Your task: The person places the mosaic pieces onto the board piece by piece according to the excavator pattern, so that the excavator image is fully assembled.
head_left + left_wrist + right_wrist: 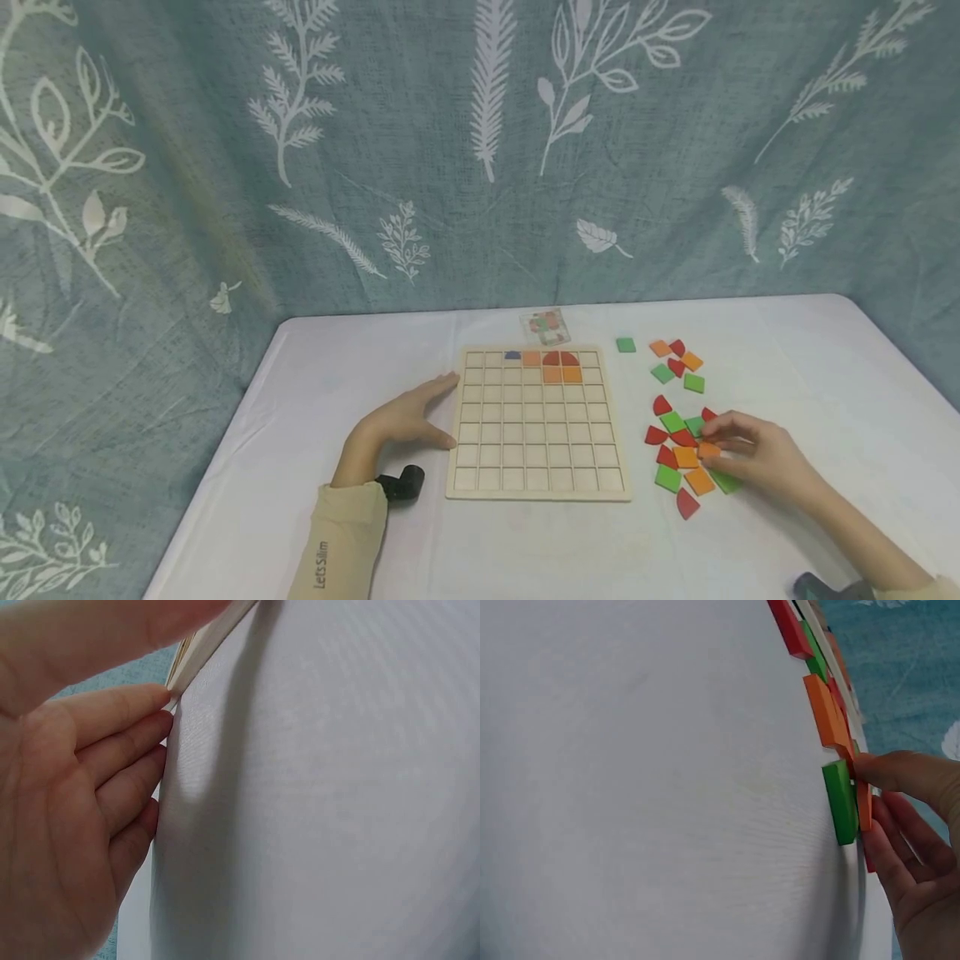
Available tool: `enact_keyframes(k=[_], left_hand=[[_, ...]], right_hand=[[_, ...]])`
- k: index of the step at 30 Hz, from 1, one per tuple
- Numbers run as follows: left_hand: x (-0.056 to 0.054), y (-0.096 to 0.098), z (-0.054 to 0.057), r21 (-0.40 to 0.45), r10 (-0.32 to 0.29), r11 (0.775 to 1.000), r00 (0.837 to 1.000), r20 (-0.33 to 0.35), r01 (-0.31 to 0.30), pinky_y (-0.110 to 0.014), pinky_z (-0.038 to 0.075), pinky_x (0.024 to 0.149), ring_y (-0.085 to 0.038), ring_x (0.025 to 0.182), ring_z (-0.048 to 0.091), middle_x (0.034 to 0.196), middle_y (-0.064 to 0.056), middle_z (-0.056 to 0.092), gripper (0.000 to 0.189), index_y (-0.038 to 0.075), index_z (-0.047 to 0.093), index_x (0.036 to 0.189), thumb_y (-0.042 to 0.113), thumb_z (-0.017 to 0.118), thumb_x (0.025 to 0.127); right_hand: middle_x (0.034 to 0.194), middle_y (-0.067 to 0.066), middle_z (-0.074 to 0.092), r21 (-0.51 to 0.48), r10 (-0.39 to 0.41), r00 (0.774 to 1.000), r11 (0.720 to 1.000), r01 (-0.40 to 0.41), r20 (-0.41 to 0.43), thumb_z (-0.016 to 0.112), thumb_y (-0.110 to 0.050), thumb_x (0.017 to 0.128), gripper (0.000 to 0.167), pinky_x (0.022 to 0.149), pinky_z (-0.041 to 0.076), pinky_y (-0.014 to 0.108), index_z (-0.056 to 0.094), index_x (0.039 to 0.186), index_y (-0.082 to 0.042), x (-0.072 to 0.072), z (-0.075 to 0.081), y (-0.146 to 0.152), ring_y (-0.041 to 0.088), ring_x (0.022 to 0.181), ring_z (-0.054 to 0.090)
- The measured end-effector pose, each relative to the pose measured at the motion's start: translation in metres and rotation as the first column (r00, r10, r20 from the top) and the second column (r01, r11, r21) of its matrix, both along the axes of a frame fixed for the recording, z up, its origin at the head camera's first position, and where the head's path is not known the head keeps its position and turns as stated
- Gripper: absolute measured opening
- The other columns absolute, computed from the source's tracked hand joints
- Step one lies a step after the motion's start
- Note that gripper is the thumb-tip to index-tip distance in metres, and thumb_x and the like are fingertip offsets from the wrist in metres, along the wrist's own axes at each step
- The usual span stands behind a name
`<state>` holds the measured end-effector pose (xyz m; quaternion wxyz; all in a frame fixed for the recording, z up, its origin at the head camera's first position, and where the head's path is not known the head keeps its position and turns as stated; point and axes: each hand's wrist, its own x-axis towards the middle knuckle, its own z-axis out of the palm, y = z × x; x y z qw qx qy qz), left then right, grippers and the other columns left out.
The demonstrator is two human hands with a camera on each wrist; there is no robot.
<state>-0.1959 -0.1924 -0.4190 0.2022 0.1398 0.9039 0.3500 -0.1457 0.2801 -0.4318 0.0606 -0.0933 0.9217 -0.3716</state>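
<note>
A pale wooden grid board (512, 456) lies on the white table. My left hand (408, 414) rests beside its left edge, thumb and fingers spread, fingertips right at the rim; the left wrist view shows those fingers (124, 742) nearly straight. In the board's top rows sit a small blue piece (512, 355), two red quarter-circle tiles (551, 358) and several orange squares (552, 375). Over a loose pile of tiles to the right, my right hand (757, 450) pinches an orange square tile (864, 806) between thumb and fingers. A green tile (841, 804) lies close by it.
Red quarter-circle tiles (687, 503), green squares (668, 477) and orange squares (700, 481) are scattered right of the board. Farther back lie more tiles and a lone green square (626, 344). A patterned card (546, 327) lies behind the board, before a leaf-print curtain (420, 167).
</note>
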Motion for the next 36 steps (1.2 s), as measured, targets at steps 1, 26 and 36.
enact_keyframes(k=[1, 26, 36], left_hand=[[0.000, 0.000, 0.000, 0.000, 0.001, 1.000, 1.000, 0.002, -0.001, -0.050, 0.016, 0.113, -0.034, 0.140, 0.016, 0.152, -0.016, 0.021, 0.101, 0.006, 0.028, 0.145, 0.026, 0.083, 0.062], [-0.002, -0.004, 0.000, -0.008, -0.005, 1.000, 1.000, -0.005, 0.005, -0.050, 0.016, 0.113, -0.034, 0.140, 0.015, 0.152, -0.015, 0.020, 0.101, 0.005, 0.026, 0.145, 0.026, 0.082, 0.064], [0.001, 0.001, 0.004, 0.008, -0.014, 1.000, 1.000, 0.012, 0.014, -0.049, 0.016, 0.113, -0.034, 0.140, 0.015, 0.152, -0.015, 0.020, 0.100, 0.004, 0.026, 0.145, 0.023, 0.082, 0.064]], right_hand=[[0.101, 0.004, 0.065, -0.006, 0.006, 1.000, 1.000, -0.006, 0.001, 0.077, -0.024, 0.074, 0.035, 0.076, 0.052, 0.016, 0.062, 0.102, -0.010, -0.001, 0.001, 0.000, -0.007, 0.088, 0.055], [0.096, 0.007, 0.065, -0.053, 0.119, 0.981, 0.990, -0.128, -0.153, 0.074, -0.008, 0.076, 0.026, 0.076, 0.053, 0.018, 0.064, 0.099, -0.006, -0.031, 0.028, -0.007, -0.010, 0.087, 0.056], [0.098, 0.005, 0.067, -0.103, 0.193, 0.971, 0.973, -0.208, -0.140, 0.075, -0.009, 0.075, 0.024, 0.082, 0.054, 0.035, 0.066, 0.097, -0.008, -0.051, 0.027, -0.048, -0.001, 0.089, 0.058]])
